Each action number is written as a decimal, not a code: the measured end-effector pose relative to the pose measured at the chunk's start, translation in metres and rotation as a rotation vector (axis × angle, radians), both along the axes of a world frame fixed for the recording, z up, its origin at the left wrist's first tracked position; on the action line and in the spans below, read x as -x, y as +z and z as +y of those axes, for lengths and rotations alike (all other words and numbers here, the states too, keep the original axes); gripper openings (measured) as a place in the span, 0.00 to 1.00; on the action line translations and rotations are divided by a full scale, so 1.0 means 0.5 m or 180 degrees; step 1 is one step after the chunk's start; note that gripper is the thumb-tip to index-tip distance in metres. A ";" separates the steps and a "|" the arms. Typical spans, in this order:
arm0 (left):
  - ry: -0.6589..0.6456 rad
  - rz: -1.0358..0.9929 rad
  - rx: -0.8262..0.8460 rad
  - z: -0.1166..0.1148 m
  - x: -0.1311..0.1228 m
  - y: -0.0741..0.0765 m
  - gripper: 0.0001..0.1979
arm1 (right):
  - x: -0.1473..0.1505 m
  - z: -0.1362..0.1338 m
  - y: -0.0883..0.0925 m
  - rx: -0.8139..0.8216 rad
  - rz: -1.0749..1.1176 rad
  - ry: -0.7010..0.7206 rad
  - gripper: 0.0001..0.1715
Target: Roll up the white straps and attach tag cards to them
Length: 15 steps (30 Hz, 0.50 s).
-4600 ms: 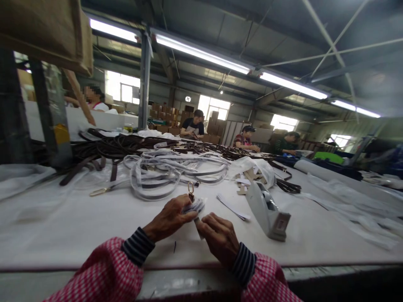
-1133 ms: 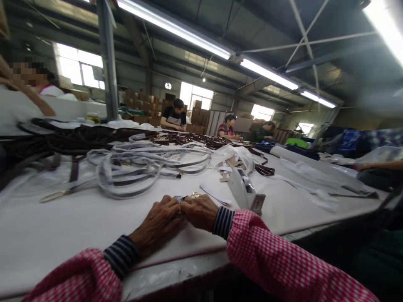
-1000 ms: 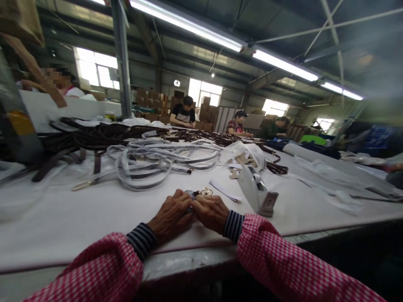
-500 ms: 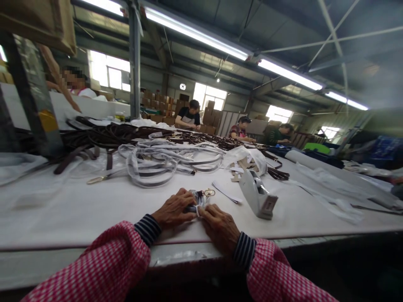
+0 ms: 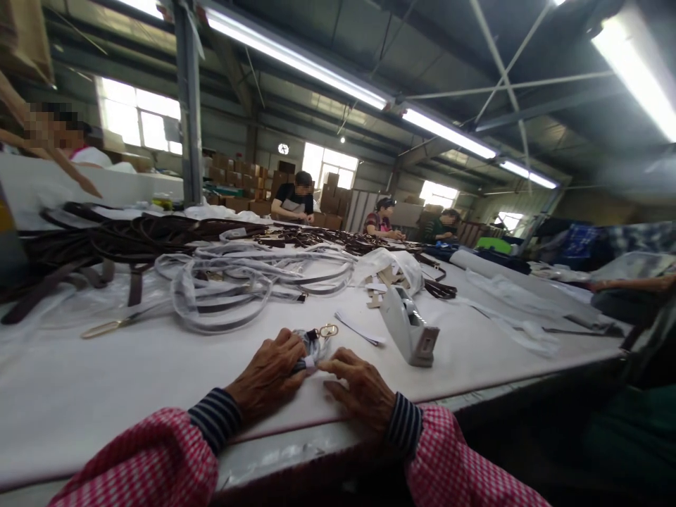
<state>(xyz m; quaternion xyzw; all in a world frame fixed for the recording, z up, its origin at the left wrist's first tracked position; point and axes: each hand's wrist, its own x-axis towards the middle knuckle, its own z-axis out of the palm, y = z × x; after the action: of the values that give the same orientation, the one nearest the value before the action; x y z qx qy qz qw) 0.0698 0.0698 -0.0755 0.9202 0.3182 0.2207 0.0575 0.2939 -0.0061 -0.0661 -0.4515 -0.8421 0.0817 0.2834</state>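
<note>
A plastic-wrapped strap bundle [image 5: 311, 343] with a white band round it lies near the table's front edge. A gold clasp [image 5: 328, 330] sticks out at its far end. My left hand [image 5: 270, 373] is closed on the bundle from the left. Just right of it is my right hand [image 5: 362, 386], its fingers apart and nothing between them, the fingertips close to the white band. Beyond my right hand lie white paper strips [image 5: 360, 329], and a grey tape dispenser [image 5: 409, 326] stands to their right.
Wrapped straps [image 5: 227, 292] and a heap of dark straps [image 5: 121, 236] spread across the white table [image 5: 184, 380]. A plastic bag of beige pieces [image 5: 391, 271] lies behind the dispenser. Several people sit around the far side; an arm [image 5: 634, 284] shows at the right.
My right hand has come away from the bundle and its fingers have spread. My left hand stays on the bundle. The view has turned to the right.
</note>
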 end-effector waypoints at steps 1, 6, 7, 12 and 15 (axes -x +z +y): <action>0.0008 -0.0037 0.0013 0.002 0.000 -0.002 0.07 | -0.019 -0.006 0.011 -0.0050 0.0182 -0.0063 0.16; 0.0142 -0.0423 0.0378 0.029 0.015 -0.010 0.09 | -0.169 -0.055 0.105 -0.0693 0.0801 -0.1081 0.13; 0.0201 -0.0539 0.0501 0.037 0.019 -0.011 0.10 | -0.204 -0.063 0.125 -0.0737 0.0924 -0.1389 0.13; 0.0439 -0.0992 0.0733 0.071 0.024 -0.021 0.17 | -0.345 -0.053 0.162 0.0210 0.1746 -0.2464 0.17; 0.0463 -0.1202 0.0567 0.079 0.019 -0.035 0.19 | -0.376 -0.025 0.148 0.0843 0.1937 -0.2466 0.17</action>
<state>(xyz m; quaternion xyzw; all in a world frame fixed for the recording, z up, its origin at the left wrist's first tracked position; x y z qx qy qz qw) 0.0604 0.1093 -0.0931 0.8284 0.3856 0.3636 0.1811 0.4818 -0.0187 0.0077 -0.7184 -0.4745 0.2044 0.4657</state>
